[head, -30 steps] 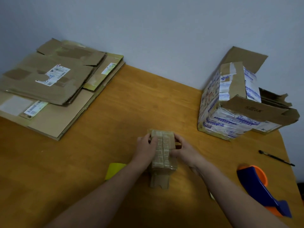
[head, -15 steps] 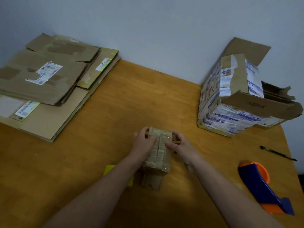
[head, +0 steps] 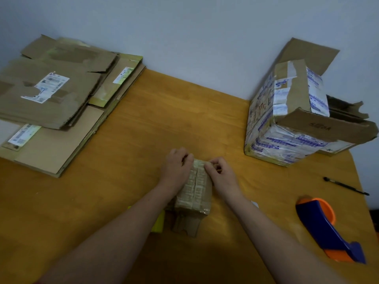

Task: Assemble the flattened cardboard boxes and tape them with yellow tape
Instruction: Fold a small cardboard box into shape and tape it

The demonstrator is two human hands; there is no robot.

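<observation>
Against a pale wall, the wooden tabletop is carrying our work. We are gripping the small cardboard box mid-table, left hand and right hand fingers clenched on its far flaps; it is looking light, pliable, best held by the edges.

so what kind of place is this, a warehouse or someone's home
Probably a home or small office packing corner, not a warehouse: a wooden table pushed against a plain wall, a stack of flattened cardboard boxes, and a blue and orange tape dispenser.
</observation>
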